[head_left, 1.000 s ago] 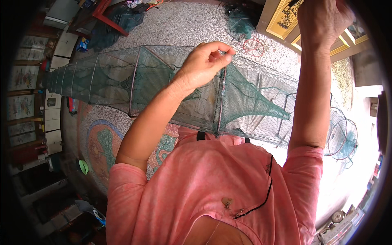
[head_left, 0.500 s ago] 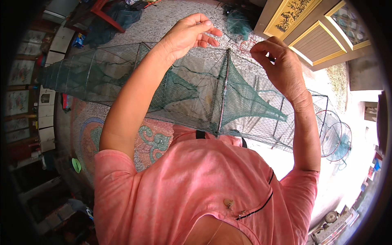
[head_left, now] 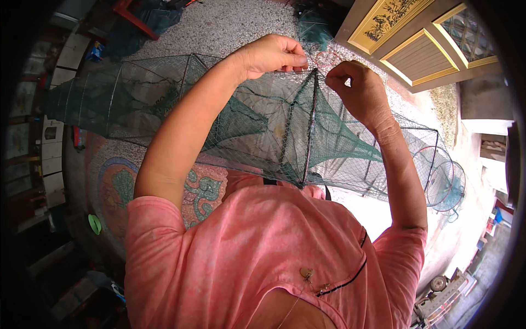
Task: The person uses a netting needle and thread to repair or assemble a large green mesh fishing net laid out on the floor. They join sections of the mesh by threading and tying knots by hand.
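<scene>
A long folding fish trap [head_left: 252, 148] of green mesh on dark square frames stretches from left to right in front of me. Beside the top corner of one upright frame bar [head_left: 310, 126], my left hand [head_left: 274, 57] has its fingers curled in and thumb pressed against them. My right hand [head_left: 361, 90], just right of that corner, is closed in a pinch with a small gap inside the loop of thumb and finger. Whatever either pinch holds is too fine to make out. A funnel of denser green mesh [head_left: 339, 137] tapers rightward from the frame, partly behind my right forearm.
Dark green netting [head_left: 315, 30] lies on the speckled floor beyond my hands, near thin reddish cord [head_left: 329, 57]. A brown door with yellow panels [head_left: 422, 55] stands at far right. A red wooden frame [head_left: 134, 19] is at far left; a green oval item [head_left: 95, 223] lies below.
My left hand has moved slightly down and right, its fingers curling closed. My right hand has shifted a little left, bringing the hands closer. The view has shifted slightly.
</scene>
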{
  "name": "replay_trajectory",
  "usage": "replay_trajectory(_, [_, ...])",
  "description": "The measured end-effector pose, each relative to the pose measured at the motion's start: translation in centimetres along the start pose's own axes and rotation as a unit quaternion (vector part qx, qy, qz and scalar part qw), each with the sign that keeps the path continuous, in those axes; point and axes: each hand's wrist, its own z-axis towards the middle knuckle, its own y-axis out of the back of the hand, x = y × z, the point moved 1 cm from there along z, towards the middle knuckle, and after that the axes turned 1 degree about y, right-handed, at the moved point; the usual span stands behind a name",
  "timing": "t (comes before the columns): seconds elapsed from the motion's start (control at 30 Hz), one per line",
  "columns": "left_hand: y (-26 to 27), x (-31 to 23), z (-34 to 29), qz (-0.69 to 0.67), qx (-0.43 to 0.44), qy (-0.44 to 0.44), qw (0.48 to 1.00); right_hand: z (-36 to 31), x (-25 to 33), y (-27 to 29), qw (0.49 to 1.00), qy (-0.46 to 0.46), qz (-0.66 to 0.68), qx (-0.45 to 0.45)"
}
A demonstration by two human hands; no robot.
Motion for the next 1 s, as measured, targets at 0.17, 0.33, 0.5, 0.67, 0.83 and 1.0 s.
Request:
replay_trajectory(0.17, [-0.6,0.0,-0.6,0.001,-0.052,0.041,0.998,0.5,1.1,-2.8,0.990,-0.045,0.111,-0.077])
replay_trajectory(0.33, [-1.5,1.1,-0.5,-0.029,-0.139,0.048,0.989,1.3,4.3,-3.6,0.996,0.021,-0.088,-0.022])
replay_trajectory(0.5, [-2.4,1.9,-0.6,-0.064,-0.275,-0.041,0.959,5.1,6.2,-1.9,0.961,-0.003,-0.240,0.137])
replay_trajectory(0.67, [-1.1,1.5,-0.6,-0.290,-0.172,0.023,0.941,7.3,0.8,-1.9,0.974,0.008,0.039,0.224])
replay_trajectory(0.83, [-0.6,2.2,0.2,-0.256,-0.139,0.084,0.953,10.9,2.5,-4.5,0.953,0.187,-0.196,0.138])
replay_trajectory(1.0, [-2.1,0.5,-0.5,-0.123,-0.127,-0.052,0.983,13.1,3.5,1.3,0.870,-0.051,0.477,-0.114])
